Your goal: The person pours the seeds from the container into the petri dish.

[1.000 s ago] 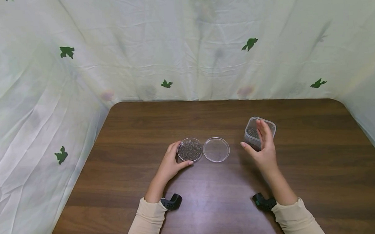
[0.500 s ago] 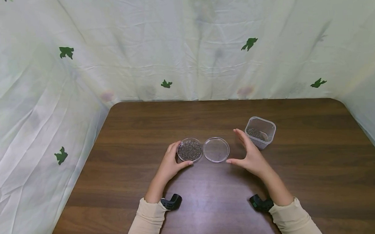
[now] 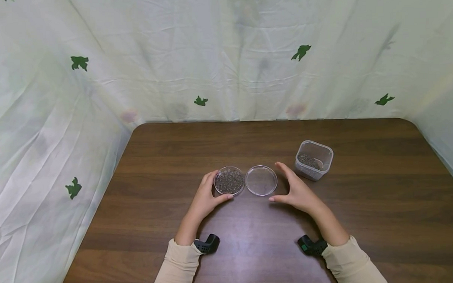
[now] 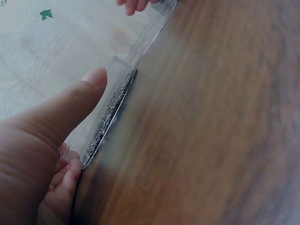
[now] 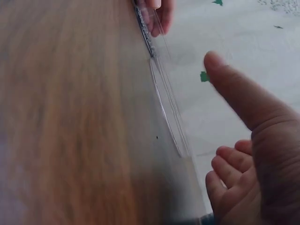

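we have the empty dish (image 3: 261, 181), round with no long axis, lying on the table (image 3: 260, 257) just left of our nearer right hand (image 3: 298, 193), whose thumb and fingers spread wide towards it, while our left hand (image 3: 205, 200) holds the granule-filled dish (image 3: 229, 181) beside it

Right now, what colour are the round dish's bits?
Grey bits, clearest in the left wrist view.

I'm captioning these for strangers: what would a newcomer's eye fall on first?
Probably the clear round dish of dark grains near the middle of the table, with the left hand around it. Just right of it lies a second clear dish, the right hand spread beside it. Farther right stands a clear squarish tub, also holding dark grains.
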{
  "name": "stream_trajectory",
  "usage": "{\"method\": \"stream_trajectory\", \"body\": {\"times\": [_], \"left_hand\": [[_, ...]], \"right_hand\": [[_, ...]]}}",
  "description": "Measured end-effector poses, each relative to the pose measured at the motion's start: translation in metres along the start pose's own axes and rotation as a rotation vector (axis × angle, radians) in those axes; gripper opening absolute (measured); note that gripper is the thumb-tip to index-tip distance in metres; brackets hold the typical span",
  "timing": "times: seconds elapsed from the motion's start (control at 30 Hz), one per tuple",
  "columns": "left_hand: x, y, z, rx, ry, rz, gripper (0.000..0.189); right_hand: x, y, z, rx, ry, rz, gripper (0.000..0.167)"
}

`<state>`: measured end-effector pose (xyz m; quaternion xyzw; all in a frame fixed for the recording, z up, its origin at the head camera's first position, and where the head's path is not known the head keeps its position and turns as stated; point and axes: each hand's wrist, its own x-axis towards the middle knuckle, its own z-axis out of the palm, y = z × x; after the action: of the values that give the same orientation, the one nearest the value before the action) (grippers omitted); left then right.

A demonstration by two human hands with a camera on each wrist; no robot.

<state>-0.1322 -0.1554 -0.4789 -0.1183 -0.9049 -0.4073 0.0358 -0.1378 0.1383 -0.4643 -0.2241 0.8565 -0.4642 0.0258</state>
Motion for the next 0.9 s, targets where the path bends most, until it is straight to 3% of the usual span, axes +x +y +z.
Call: {"method": "stream_trajectory", "body": {"times": [0.9], "left_hand": [[0.000,-0.002,0.001,0.004,0.000,0.009,0.087]], "right_hand": [[0.008,0.002,0.016,-0.151,-0.047,0.065,0.090]]}}
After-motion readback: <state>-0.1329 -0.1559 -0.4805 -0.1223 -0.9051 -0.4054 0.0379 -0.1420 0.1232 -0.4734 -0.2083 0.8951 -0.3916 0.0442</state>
